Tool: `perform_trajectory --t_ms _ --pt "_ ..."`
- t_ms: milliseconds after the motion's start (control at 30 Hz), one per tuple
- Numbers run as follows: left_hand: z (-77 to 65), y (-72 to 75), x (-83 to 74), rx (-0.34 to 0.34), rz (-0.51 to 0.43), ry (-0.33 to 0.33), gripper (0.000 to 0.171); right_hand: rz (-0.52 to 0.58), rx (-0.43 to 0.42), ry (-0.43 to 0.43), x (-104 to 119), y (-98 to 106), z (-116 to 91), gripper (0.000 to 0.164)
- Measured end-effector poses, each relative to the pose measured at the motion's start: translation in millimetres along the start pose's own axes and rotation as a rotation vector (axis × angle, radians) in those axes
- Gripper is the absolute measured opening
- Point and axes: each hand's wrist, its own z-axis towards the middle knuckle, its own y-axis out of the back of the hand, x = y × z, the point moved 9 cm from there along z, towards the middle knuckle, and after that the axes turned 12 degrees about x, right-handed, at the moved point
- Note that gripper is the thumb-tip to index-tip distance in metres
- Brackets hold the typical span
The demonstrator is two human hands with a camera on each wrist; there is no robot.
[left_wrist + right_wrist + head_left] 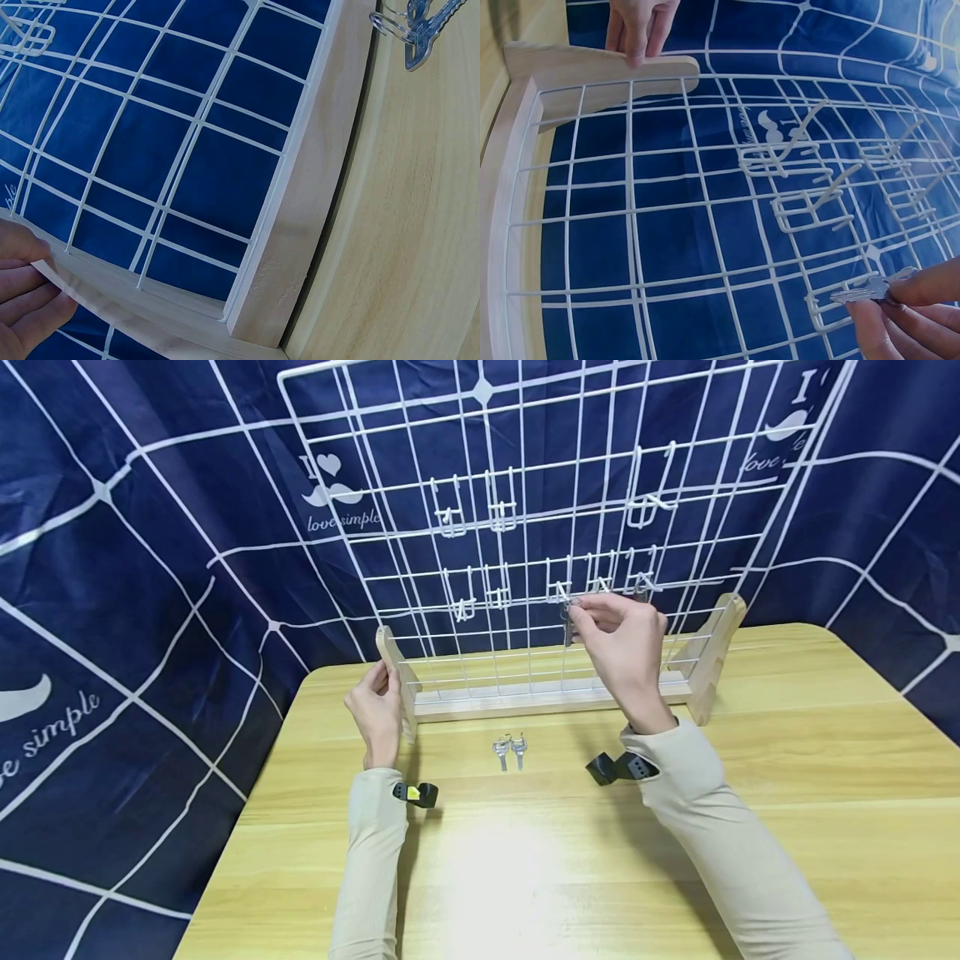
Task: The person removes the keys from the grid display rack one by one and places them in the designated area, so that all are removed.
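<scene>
A white wire grid rack stands in a wooden base [525, 700] on the table. My left hand [375, 710] pinches the edge of the rack's left wooden end piece [410, 693], thumb on one side and fingers on the other. With thumb and fingertips, my right hand [622, 647] grips small silver keys [864, 291] at a white hook [558, 591] in the lower row; whether their ring is on the hook I cannot tell. Another pair of silver keys [510, 752] lies on the table in front of the base, also visible in the left wrist view.
More white hooks [450, 520] hang on the grid in two rows. Something dark [642, 593] hangs from a lower hook behind my right hand. The right wooden end piece [716, 656] stands beyond that hand. Dark blue cloth [187, 568] with white lines surrounds the wooden table [787, 843].
</scene>
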Motion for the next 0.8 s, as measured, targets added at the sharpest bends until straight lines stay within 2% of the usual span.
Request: perform_trajectory --t_ms 200,400,533,800 --pt "-0.4 0.7 -0.6 -0.004 0.004 0.009 0.023 0.013 0.002 -0.011 -2.5 2.5 -4.3 0.017" --pt "0.5 -0.1 0.2 -0.006 -0.005 0.007 0.023 -0.019 0.042 -0.019 -12.7 -5.4 -16.2 0.015" --pt "0.4 -0.4 -0.1 -0.003 -0.009 0.003 0.022 -0.035 0.118 -0.058 -28.2 -19.2 -23.6 0.014" --pt "-0.5 0.0 -0.4 0.006 -0.007 0.003 0.023 0.012 0.318 -0.229 -67.3 -48.9 -35.0 0.02"
